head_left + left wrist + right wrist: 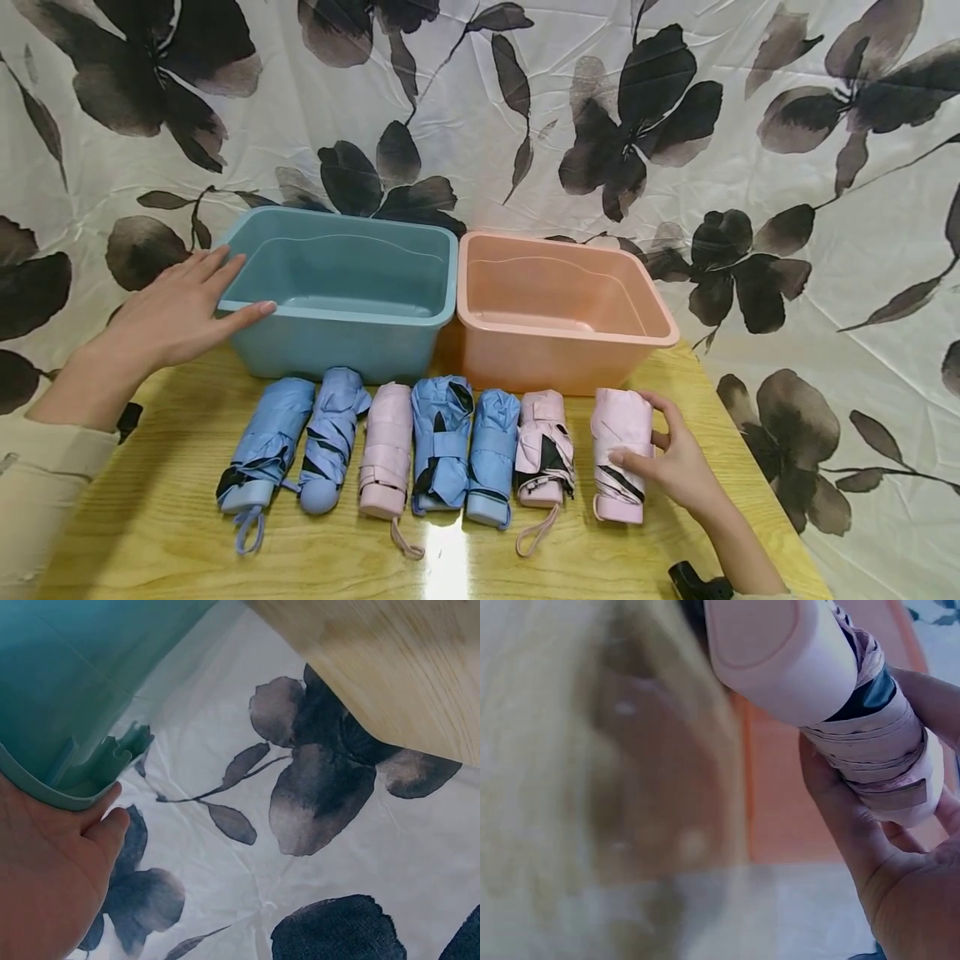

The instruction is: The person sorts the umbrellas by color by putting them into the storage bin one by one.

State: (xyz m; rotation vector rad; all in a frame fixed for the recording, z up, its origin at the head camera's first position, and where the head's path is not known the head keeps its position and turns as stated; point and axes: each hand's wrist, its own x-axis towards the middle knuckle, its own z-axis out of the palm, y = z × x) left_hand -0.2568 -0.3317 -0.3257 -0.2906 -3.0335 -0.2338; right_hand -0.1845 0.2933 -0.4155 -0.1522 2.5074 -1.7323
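My right hand (678, 467) grips a folded pink umbrella (621, 425) at the right end of a row. In the right wrist view, the thumb and fingers wrap round this umbrella (877, 761), with its pale pink handle end toward the camera. My left hand (176, 312) rests with spread, fairly straight fingers on the left rim of a teal bin (337, 342). The left wrist view shows that hand (49, 877) against the bin's rim (71, 801). Nearest the held umbrella in the row lies another pink umbrella (542, 425), loosely wrapped, with a wrist cord.
A peach-coloured bin (555, 362) stands right of the teal one. In front of them lie several blue umbrellas, among them one (273, 425) at the left end, and a pink umbrella (387, 450). Flowered cloth (510, 125) hangs behind the wooden table (165, 517).
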